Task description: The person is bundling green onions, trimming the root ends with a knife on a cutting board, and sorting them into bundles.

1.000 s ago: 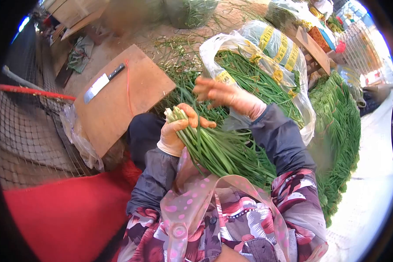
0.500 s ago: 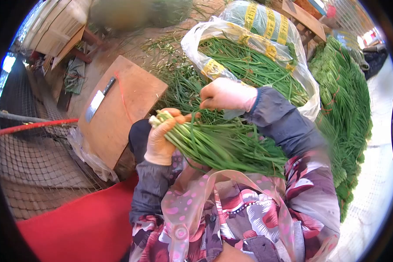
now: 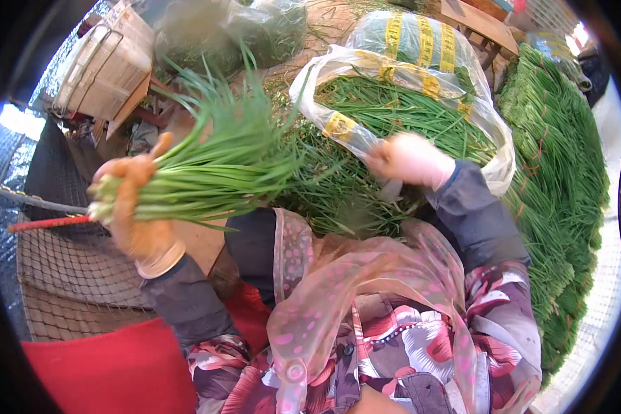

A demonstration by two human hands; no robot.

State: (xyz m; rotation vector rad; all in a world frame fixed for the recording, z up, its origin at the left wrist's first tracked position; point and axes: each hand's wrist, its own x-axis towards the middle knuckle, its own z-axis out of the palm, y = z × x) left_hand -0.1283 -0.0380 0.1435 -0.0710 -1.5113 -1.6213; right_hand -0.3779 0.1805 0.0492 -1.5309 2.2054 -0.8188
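My left hand, in an orange-palmed glove, is closed around the white stem ends of a bunch of garlic chives. The bunch is raised at the left, its green leaves fanned out to the right and upward. My right hand, gloved too, has its fingers curled in at the near edge of an open plastic bag. Motion blurs those fingers, and I cannot make out what is in them. Loose green leaves lie below the bag. The bunch covers most of a wooden board.
Long green chives fill the open bag. A long stack of tied chives runs down the right side. Filled plastic bags stand at the back, near a pale crate. Netting and red cloth lie left.
My left hand has carried the chives from my lap up and to the left, over the board. My right hand has moved right and slightly down, away from the bunch. The knife is now hidden.
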